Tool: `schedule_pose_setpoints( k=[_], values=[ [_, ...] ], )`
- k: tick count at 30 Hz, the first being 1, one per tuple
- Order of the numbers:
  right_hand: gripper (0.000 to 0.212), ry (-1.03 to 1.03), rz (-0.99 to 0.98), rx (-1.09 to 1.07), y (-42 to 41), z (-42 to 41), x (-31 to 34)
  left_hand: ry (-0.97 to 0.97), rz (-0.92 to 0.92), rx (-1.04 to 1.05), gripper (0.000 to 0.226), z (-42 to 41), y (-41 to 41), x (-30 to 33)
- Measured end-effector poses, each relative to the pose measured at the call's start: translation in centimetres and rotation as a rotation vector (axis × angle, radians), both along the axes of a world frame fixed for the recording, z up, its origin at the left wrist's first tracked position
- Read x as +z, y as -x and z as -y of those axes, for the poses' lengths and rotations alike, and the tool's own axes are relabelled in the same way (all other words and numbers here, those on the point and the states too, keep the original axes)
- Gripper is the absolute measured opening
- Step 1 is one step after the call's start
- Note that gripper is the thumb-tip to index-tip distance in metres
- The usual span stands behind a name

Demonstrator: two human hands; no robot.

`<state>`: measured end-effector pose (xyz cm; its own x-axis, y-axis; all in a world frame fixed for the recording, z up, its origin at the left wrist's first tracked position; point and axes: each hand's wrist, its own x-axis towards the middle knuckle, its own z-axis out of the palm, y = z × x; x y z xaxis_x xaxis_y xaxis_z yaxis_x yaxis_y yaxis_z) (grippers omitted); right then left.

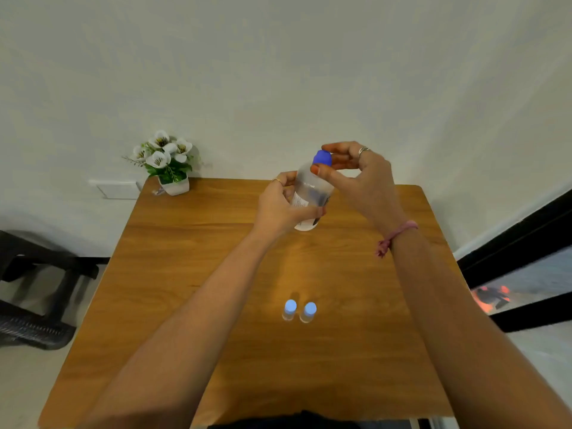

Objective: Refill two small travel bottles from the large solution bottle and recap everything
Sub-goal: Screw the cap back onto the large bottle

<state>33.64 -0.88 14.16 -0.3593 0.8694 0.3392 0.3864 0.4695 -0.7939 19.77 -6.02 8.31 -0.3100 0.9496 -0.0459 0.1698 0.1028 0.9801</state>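
Big bottle (311, 193), clear plastic with a label, held tilted above the wood table (192, 274), upper centre of frame. Left hand (280, 209) wraps the lower body, fingers curled round it. Right hand (359, 178) pinches the blue cap (322, 158) between thumb and fingertips. Cap looks seated; whether it is loosened I cannot tell.

Handling, as a guess: thin walls will give under a hard squeeze, so grip the labelled midsection firmly but lightly (smooth plastic, likely slick if wet). It seems to hold liquid, so some weight. Turn the cap by its sides.

Two small bottles (298, 311) stand upright, side by side and nearly touching, lower centre, pale blue caps on. Light and tippy, probably; steady each by its body when uncapping.

Flower pot (173, 185) at the table's far left corner.
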Motion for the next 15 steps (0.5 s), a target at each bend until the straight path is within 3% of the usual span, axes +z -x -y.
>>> schedule_pose_setpoints(
  k=[15],
  values=[
    [0.044,0.294,0.1,-0.003,-1.9,2.5,-12.9,0.258,-0.053,-0.129,0.07,2.1,-0.6,-11.1]
  ],
)
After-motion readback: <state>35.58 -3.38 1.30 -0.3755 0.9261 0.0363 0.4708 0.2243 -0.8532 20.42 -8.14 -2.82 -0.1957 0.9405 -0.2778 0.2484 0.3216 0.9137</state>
